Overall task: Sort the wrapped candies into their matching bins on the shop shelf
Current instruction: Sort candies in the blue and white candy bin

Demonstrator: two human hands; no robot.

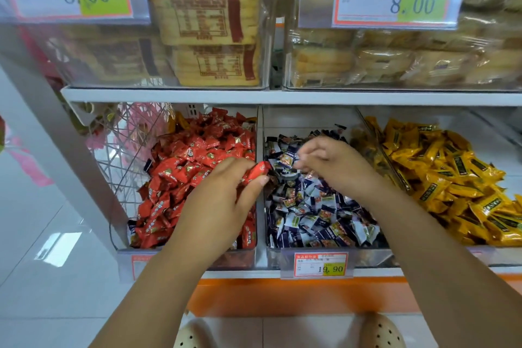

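Red crinkly candy (258,172) is pinched in left hand (223,200) fingers (236,165); right hand's (336,168) curled fingers hide their hold.

The red candy (258,171) pinched in my left hand (226,195) has a glossy, crinkled film wrapper; the blue-and-white candies (316,212) and yellow candies (440,178) shine the same way. The bins (260,127) are clear, smooth plastic. The price tag (320,264) is paper behind a shiny clear sleeve (285,263). The floor tiles (56,234) are glossy, my shoes (380,330) matt.
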